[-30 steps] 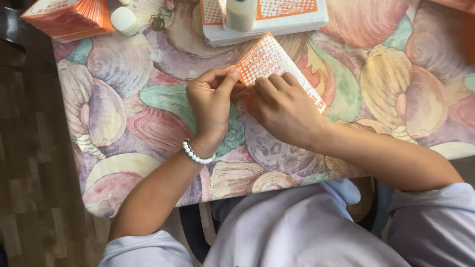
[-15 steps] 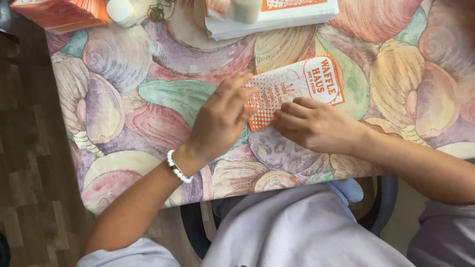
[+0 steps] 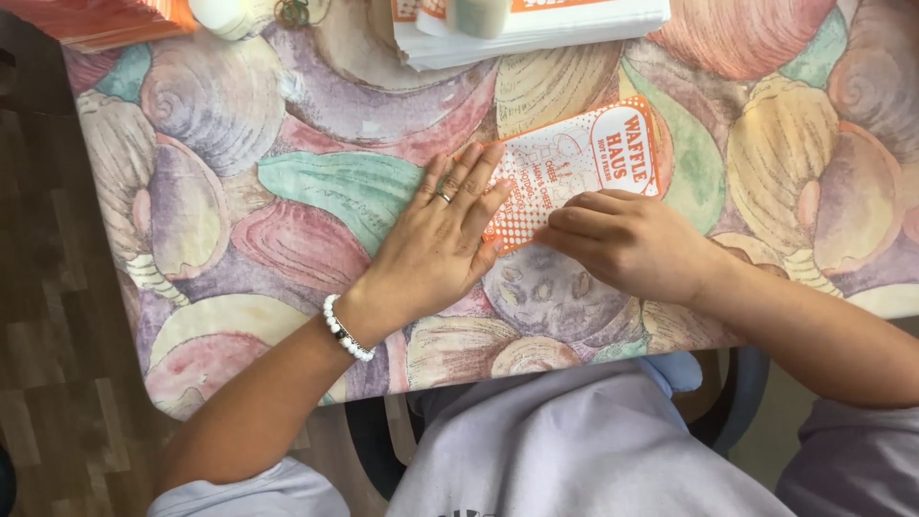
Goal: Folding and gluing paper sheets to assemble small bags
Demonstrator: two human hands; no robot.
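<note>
paper sleeve [image 3: 574,168] lies flat under both hands.

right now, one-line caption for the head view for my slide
Left hand pressed flat on an orange-and-white paper bag while the right hand creases its lower edge on a seashell-print tablecloth.
</note>
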